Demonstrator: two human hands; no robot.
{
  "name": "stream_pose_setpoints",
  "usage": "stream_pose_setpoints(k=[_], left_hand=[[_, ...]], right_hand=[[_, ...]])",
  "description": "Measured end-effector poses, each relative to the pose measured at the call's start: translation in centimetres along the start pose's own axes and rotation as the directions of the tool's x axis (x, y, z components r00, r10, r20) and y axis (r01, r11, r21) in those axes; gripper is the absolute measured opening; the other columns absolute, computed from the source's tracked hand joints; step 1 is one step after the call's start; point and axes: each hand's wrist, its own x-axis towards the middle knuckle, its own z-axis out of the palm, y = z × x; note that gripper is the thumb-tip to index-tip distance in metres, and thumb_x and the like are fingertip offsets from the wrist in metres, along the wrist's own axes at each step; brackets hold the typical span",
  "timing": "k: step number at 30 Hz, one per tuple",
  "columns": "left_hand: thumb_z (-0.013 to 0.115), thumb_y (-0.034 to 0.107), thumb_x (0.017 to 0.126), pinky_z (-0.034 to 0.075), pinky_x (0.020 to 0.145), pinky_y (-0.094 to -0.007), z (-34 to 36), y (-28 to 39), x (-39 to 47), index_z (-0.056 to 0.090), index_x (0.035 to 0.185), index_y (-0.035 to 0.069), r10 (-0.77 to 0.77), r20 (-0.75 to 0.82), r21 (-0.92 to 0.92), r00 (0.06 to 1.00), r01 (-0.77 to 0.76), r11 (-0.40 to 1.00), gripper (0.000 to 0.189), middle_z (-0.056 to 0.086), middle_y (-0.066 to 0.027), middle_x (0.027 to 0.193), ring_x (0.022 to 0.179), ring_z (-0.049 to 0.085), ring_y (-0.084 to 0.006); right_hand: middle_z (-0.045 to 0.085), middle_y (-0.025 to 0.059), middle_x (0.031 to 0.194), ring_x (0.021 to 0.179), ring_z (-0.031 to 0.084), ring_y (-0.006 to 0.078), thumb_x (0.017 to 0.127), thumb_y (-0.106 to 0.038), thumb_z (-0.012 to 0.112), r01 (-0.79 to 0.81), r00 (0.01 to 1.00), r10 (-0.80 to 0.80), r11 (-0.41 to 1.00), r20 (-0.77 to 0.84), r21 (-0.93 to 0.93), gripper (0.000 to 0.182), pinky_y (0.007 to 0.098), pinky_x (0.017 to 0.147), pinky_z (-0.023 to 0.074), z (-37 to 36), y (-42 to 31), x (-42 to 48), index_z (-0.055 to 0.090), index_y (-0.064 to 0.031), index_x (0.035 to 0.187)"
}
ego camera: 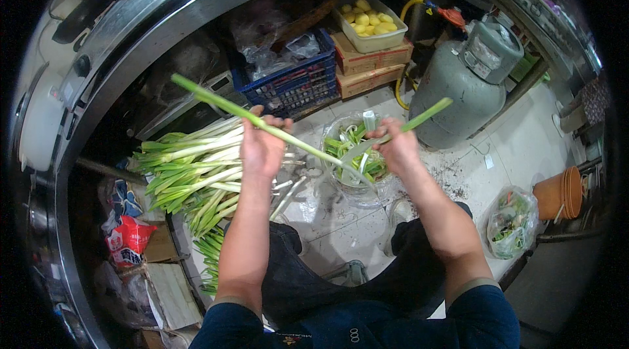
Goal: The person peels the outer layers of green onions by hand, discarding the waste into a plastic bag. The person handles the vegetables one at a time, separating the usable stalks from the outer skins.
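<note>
My left hand holds a long green onion, its white root end slanting down to the right over a plastic-lined bin. My right hand grips a knife whose blade points left and lies close to the onion's white part. A cut green stalk also sticks out of my right hand toward the upper right. The knife's handle is hidden by my fingers. Green and white onion trimmings fill the bin. Beside my left forearm lies a large pile of green onions on the floor.
A gas cylinder stands right of the bin. Behind are a blue crate and a tub of peeled potatoes on cardboard boxes. A bag of scraps and an orange bucket stand at right. A steel counter edge curves overhead.
</note>
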Motion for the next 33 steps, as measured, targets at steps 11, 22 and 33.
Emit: stream_pose_setpoints(k=[11,22,33], left_hand=[[0.019,0.052,0.107,0.042,0.072,-0.0358,-8.1,12.9,-1.2,0.053,0.100,0.008,0.372,-0.344,-0.225,0.862,-0.460,0.859,0.056,0.042,-0.0018,0.071,0.069,0.041,-0.0172],[0.021,0.058,0.105,0.037,0.059,-0.0296,-12.7,16.1,-1.8,0.049,0.086,0.012,0.409,-0.506,-0.222,0.759,-0.573,0.789,0.057,0.037,0.0016,0.066,0.059,0.035,-0.0131],[0.027,0.054,0.106,0.030,0.052,-0.0268,-7.2,15.6,-3.7,0.049,0.095,0.012,0.536,-0.368,0.015,0.760,-0.572,0.820,0.049,0.033,0.0025,0.064,0.057,0.032,-0.0114]], right_hand=[[0.042,-0.0027,0.065,0.058,0.047,0.0123,0.099,-0.017,0.056,0.175,0.970,-0.131,0.961,-0.206,0.213,0.012,0.0271,0.049,0.0389,-10.0,-7.2,5.1,0.056,-0.0055,0.098],[0.046,-0.0003,0.063,0.057,0.050,0.0132,0.101,-0.016,0.054,0.202,0.941,-0.113,0.944,-0.320,0.262,0.013,0.0266,0.046,0.0404,-11.4,-6.0,8.3,0.058,-0.0037,0.099],[0.048,0.0030,0.072,0.065,0.050,0.0160,0.099,-0.014,0.059,-0.016,1.000,0.016,0.998,-0.006,0.056,0.019,0.0346,0.061,0.0476,-4.8,-1.9,8.9,0.058,0.0018,0.109]])
